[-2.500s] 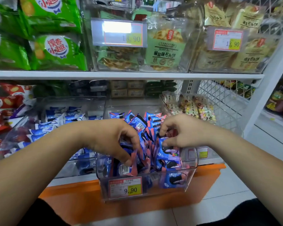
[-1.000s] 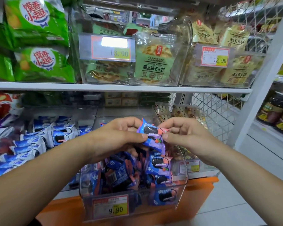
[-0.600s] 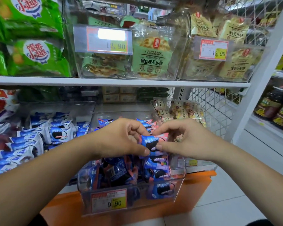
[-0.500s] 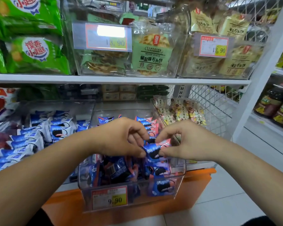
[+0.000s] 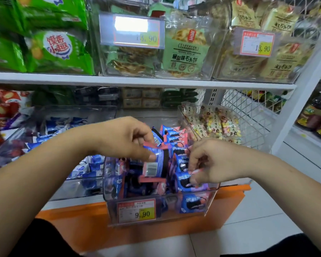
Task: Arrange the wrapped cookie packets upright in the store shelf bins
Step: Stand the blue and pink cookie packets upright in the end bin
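Now, both hands are low over a clear bin (image 5: pixel 210 198), close together but not touching.

Left hand (image 5: pixel 126 138): the thumb and fingers pinch a cookie packet (image 5: pixel 154 164) by its upper edge. The packet hangs upright, barcode side toward the camera, with pink seams at top and bottom. Its lower end is down among the other packets in the bin. A darker packet edge shows at the fingertips; I cannot tell if it is held.

Right hand (image 5: pixel 209 162): the fingers are curled and pinch a second packet (image 5: pixel 183 179) at its pink seam. It is just right of the first packet, tilted, with the blue printed face up.

Beyond the hands, a short row of packets (image 5: pixel 171 134) stands upright at the back of the bin. Under the left hand, loose packets (image 5: pixel 132 182) lie at mixed angles.

Below the hands, a price label (image 5: pixel 136 210) on the bin front reads 9.90.

Left of the left forearm is a neighbouring bin (image 5: pixel 78 112) of blue-and-white packets. Beyond the right hand are bags of pastel sweets (image 5: pixel 217 125).

Above both hands is a white shelf (image 5: pixel 137 79) carrying green bags (image 5: pixel 57 49).
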Available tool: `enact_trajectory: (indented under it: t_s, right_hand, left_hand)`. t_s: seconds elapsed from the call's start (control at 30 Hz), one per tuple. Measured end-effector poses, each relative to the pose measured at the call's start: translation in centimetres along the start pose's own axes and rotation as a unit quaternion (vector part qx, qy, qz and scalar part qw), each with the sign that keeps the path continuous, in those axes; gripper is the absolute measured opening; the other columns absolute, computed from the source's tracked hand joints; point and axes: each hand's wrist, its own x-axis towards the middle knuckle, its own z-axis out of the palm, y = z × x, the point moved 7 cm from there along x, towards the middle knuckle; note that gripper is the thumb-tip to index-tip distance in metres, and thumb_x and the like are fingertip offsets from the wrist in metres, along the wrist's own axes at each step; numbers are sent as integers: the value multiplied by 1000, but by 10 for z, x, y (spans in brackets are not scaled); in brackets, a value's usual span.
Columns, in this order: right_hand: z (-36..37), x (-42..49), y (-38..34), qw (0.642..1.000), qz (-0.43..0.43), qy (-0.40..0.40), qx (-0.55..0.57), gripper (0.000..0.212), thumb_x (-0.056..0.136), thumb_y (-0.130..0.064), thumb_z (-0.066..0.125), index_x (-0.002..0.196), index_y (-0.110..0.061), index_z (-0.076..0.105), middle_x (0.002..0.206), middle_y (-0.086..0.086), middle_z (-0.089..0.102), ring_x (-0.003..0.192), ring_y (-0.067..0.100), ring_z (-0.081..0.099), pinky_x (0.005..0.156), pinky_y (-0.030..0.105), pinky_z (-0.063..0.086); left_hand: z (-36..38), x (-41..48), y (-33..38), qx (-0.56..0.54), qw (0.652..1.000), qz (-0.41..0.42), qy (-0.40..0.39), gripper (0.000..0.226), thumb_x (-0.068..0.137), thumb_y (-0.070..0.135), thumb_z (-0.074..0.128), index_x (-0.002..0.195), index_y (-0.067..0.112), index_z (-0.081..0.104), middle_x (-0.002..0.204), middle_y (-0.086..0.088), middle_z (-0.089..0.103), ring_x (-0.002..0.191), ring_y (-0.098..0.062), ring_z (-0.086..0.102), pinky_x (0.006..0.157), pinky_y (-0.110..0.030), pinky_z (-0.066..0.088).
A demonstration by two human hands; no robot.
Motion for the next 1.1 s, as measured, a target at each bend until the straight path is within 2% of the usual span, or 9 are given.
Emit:
enact_trajectory:
  t_s: [0.1,0.2,0.3,0.4,0.53,0.7,0.83,0.93,1.1]
  right_hand:
    - [-14,-4,0,991,-5,68,115,16,84,-37,81,97,-31,77,95,-10,73,89,9,68,85,37,56]
    - [-23,-7,-6,955,-35,99,277,45,87,-4,78,126,-21,68,113,3,74,104,10,69,96,32,56]
    - [-23,-9,-14,967,-72,98,223,75,77,-14,89,141,-36,57,134,-11,64,128,1,56,110,31,44]
    - [-28,-10,-21,960,-104,150,214,66,75,-24,91,135,-30,63,135,-14,62,131,3,54,113,28,39]
    - [-39,-12,-18,924,-100,197,311,19,90,-33,75,105,-22,78,100,2,74,95,15,69,86,41,51]
    - [-38,-8,-7,890,-59,208,402,18,97,-26,65,104,-12,75,83,17,74,66,13,56,61,21,42]
    - [-35,-8,-4,887,-38,197,415,19,100,-24,61,103,-11,74,75,27,66,48,2,40,49,11,32]
    - [-33,-7,-6,881,-39,185,433,19,101,-21,59,104,-7,72,83,21,74,54,0,53,54,9,38]
    - [-33,-8,-9,890,-51,132,434,14,98,-23,64,96,-12,71,83,9,75,78,13,66,78,25,50]
  left_hand:
    - [2,-1,2,-157,988,-3,-7,21,83,28,84,91,13,71,76,-7,67,70,-19,55,65,-32,41]
    - [12,3,2,-206,979,-7,-4,25,83,28,79,93,8,68,75,-8,66,65,-15,57,60,-27,45]
    - [20,8,4,-241,970,-16,2,30,83,34,73,93,7,67,78,-10,68,65,-13,60,59,-24,50]
    - [24,11,7,-302,953,-30,3,26,91,34,66,86,9,67,80,-14,67,63,-15,58,58,-24,49]
    - [29,15,6,-325,944,-53,13,35,100,39,54,84,11,69,82,-19,68,63,-19,59,55,-26,50]
    - [23,16,7,-339,940,-21,44,32,103,24,53,115,-3,67,103,-23,72,82,-21,66,66,-30,55]
    - [24,13,16,-325,945,5,42,23,100,11,58,117,-1,69,101,-19,74,87,-21,68,66,-27,56]
    - [26,13,18,-325,945,11,38,22,100,10,59,116,-2,68,101,-18,73,87,-22,67,67,-27,56]
    - [22,13,21,-271,961,15,59,27,82,17,81,105,6,75,96,-18,76,82,-23,70,77,-33,60]
